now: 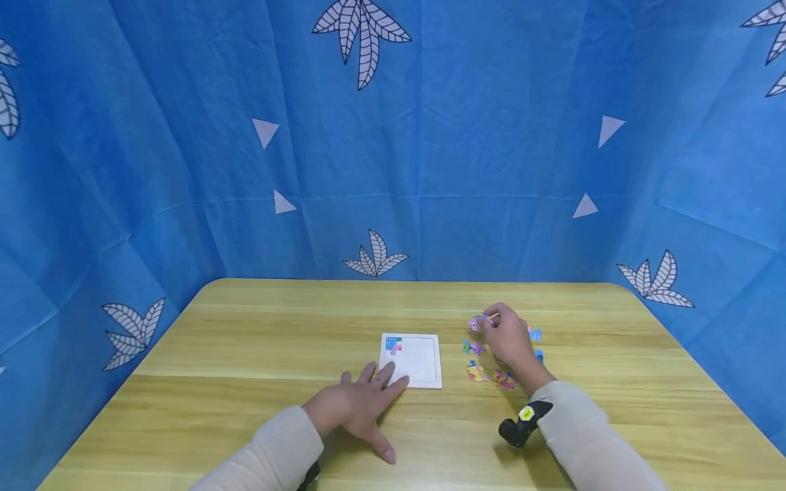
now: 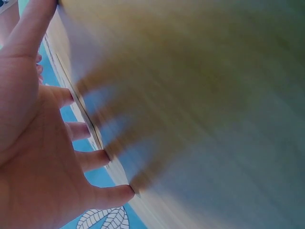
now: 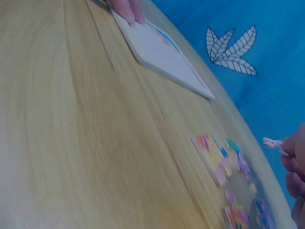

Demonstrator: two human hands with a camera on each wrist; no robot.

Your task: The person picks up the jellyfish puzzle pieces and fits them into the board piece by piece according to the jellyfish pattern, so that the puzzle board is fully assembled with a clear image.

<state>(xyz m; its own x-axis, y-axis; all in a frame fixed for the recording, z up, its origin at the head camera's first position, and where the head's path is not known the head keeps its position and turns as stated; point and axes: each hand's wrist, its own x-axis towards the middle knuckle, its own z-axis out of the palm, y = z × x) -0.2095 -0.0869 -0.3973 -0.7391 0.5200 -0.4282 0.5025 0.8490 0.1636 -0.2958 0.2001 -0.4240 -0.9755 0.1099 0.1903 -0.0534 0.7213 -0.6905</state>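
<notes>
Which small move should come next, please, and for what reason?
Probably bring the piece pinched in the right hand over to the board: most of its surface is bare, and the left hand touches it, perhaps steadying it.

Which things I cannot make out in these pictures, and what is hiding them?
Head view: the right hand covers part of the held piece and perhaps others, so the count is uncertain.
Head view: the left hand hides the near-left corner of the white puzzle board.
Head view: printed details on the loose pieces are too small.
Right wrist view: the bottom edge cuts off the lowest pieces.
</notes>
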